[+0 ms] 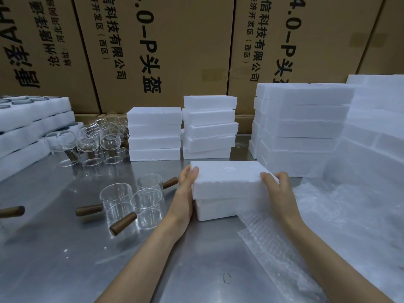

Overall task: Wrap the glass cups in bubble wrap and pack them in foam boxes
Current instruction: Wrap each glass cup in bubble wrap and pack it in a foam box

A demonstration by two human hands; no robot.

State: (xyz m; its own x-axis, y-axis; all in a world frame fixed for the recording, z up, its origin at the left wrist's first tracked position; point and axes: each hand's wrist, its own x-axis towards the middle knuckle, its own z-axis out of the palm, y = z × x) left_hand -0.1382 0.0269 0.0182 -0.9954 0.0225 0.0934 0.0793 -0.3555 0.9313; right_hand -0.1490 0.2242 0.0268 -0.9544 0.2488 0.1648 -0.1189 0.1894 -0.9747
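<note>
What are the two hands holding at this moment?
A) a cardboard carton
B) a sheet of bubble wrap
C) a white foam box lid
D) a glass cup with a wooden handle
C: the left hand and the right hand grip opposite ends of the white foam lid above the foam box.

Your work surface is a brushed stainless-steel table (54,248). On it stand three clear glass cups with brown wooden handles (133,206), stacked white foam boxes (155,134) and transparent bubble wrap sheets (306,237).

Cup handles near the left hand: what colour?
Dark brown cup handles, wood-like, head view.
</note>
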